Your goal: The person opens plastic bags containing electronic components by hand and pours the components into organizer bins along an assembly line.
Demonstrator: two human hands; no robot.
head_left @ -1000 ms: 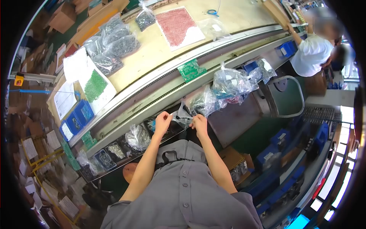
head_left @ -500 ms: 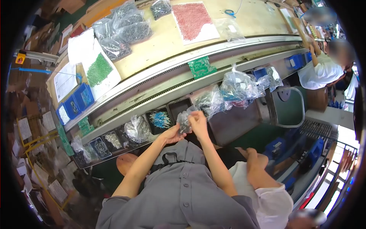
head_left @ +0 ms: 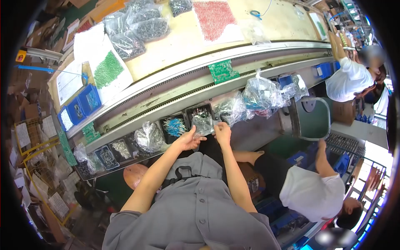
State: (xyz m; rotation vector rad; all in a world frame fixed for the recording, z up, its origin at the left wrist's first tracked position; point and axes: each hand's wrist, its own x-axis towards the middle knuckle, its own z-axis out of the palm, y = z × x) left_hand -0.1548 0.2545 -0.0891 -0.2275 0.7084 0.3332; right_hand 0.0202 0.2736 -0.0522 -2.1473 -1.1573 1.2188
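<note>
A clear plastic bag (head_left: 203, 125) stretches between my two hands, tilted over a black bin (head_left: 210, 109). Small dark and pale parts (head_left: 199, 111) lie in that bin; too small to name. My left hand (head_left: 189, 140) is closed on the bag's near left side. At the bag's right edge, the fingers of my right hand (head_left: 222, 133) pinch the plastic. Just left of the bag stands another black bin with blue-and-white leaded components (head_left: 174, 126). A knotted-looking bag of parts (head_left: 149, 137) sits further left.
Filled plastic bags (head_left: 260, 93) crowd the bench to the right. A green circuit board (head_left: 223, 71) rests on the rail ahead. Blue bins (head_left: 76, 110) stand at the left. One co-worker (head_left: 312, 191) in white is close on my right; another (head_left: 350, 79) works further along.
The bag has gone from bunched up to spread and tipped over the bin, which now holds parts. My right hand has moved right and down. The nearby co-worker has shifted to the right.
</note>
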